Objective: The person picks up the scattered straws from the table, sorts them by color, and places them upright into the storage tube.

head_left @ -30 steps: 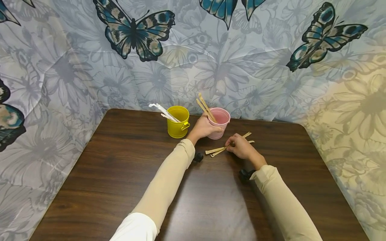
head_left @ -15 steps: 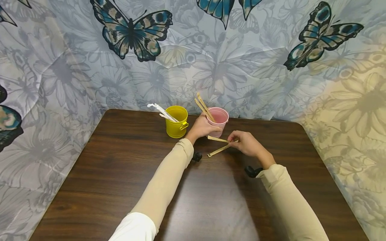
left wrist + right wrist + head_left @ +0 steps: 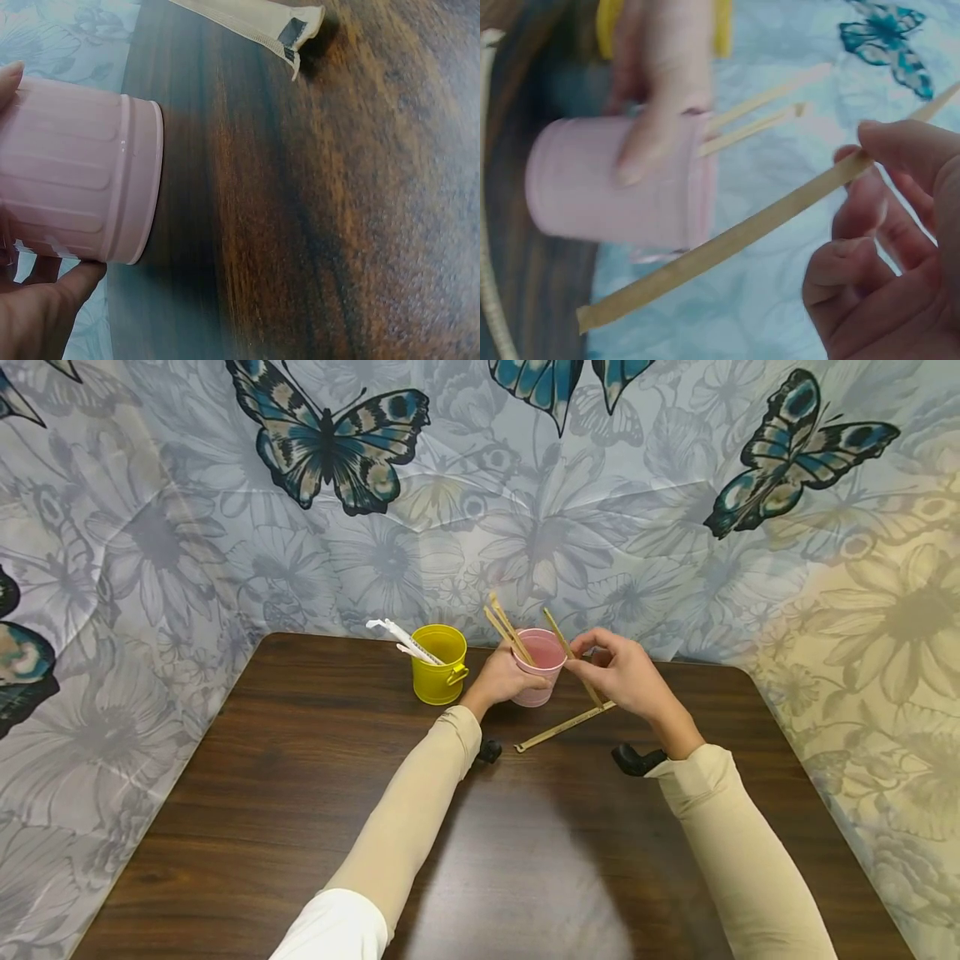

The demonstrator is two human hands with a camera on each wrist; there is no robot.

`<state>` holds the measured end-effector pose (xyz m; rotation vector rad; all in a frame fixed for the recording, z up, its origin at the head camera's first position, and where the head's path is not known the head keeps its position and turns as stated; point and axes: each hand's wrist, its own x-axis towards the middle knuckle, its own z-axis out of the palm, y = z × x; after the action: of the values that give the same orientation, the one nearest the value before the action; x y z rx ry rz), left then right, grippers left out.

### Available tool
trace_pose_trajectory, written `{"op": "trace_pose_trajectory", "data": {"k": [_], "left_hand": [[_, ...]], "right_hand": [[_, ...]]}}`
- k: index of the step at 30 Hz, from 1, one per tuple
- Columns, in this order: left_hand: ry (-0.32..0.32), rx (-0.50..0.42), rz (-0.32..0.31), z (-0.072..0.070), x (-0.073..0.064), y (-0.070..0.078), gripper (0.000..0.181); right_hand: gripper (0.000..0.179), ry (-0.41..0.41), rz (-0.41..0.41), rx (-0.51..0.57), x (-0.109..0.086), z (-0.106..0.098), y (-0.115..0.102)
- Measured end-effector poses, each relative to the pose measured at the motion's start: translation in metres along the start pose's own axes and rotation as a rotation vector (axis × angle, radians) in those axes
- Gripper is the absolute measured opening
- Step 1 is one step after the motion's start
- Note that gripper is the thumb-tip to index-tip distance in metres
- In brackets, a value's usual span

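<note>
My left hand (image 3: pixel 497 681) grips the pink bucket (image 3: pixel 546 673) round its side near the back of the table, thumb towards the front. Two tan paper-wrapped sticks (image 3: pixel 512 629) lean out of it to the left. Beside its right rim, my right hand (image 3: pixel 626 677) pinches another tan paper-wrapped stick (image 3: pixel 727 240) between thumb and fingertips, around its middle. This stick slants, upper end to the left. One more wrapped stick (image 3: pixel 562 728) lies on the table in front of the bucket; its crimped wrapper end (image 3: pixel 300 30) with dark print shows in the left wrist view.
A yellow bucket (image 3: pixel 435 685) stands left of the pink one, its handle hanging on the right side. White wrapped sticks (image 3: pixel 408 639) lean from it. Behind the dark wooden table (image 3: pixel 300 777) hangs a butterfly-printed cloth (image 3: pixel 405 560).
My right hand has picked one wrapped stick off the table, raised it towards the pink bucket and tilted it steeply. My left hand keeps its grip on the pink bucket.
</note>
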<state>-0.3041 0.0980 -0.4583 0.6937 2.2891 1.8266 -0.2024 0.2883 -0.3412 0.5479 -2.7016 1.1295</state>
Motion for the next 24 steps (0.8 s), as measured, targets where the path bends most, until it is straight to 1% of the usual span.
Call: {"op": "trace_pose_trajectory", "data": {"k": [5,8,10,13,15,20,24], "left_hand": [[-0.005,-0.007,-0.006,-0.001,0.0,0.0,0.084],[-0.013,-0.003,-0.005,-0.001,0.0,-0.001,0.084],[-0.013,0.003,-0.012,-0.001,0.0,-0.001,0.085],[-0.012,0.006,-0.017,-0.002,-0.001,-0.002,0.087],[-0.014,0.003,-0.014,-0.003,0.0,-0.003,0.087],[-0.024,0.003,-0.006,-0.003,0.001,-0.004,0.087],[-0.034,-0.028,0.041,-0.003,0.001,-0.002,0.082]], "right_hand": [[0.015,0.11,-0.061,0.069,0.018,-0.004,-0.021],[0.016,0.151,-0.075,0.096,0.029,-0.002,-0.029],[0.016,0.162,-0.07,0.119,0.036,0.001,-0.032],[0.017,0.158,-0.056,0.145,0.046,0.008,-0.031],[0.016,0.142,-0.032,0.158,0.051,0.014,-0.028],[0.016,0.093,0.043,0.135,0.058,0.028,-0.016],[0.018,0.06,0.093,0.102,0.059,0.039,-0.004]]}}
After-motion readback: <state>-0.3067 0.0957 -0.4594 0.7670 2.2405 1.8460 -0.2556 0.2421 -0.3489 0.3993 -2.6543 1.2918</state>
